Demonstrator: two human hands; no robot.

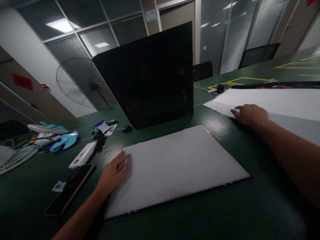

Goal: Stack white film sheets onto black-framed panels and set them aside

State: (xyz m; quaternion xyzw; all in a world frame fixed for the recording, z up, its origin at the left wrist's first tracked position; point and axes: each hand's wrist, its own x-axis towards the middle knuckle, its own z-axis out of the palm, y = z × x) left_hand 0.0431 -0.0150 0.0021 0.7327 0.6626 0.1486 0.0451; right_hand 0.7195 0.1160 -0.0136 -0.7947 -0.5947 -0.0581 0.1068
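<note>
left hand (113,171): fingers spread on the left edge of the white panel (175,163), which lies flat on your bench (200,220) | right hand (251,114): at the white sheet (287,100), can't tell if fingers pinch it | imo press lightly, handle the sheet edge-only, avoid creases

Office, glass partition (212,43), mesh chair (260,55)

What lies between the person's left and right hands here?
Head view: from the left hand across to the right hand lie the white panel, a strip of green tabletop, then the edge of a white sheet.
</note>
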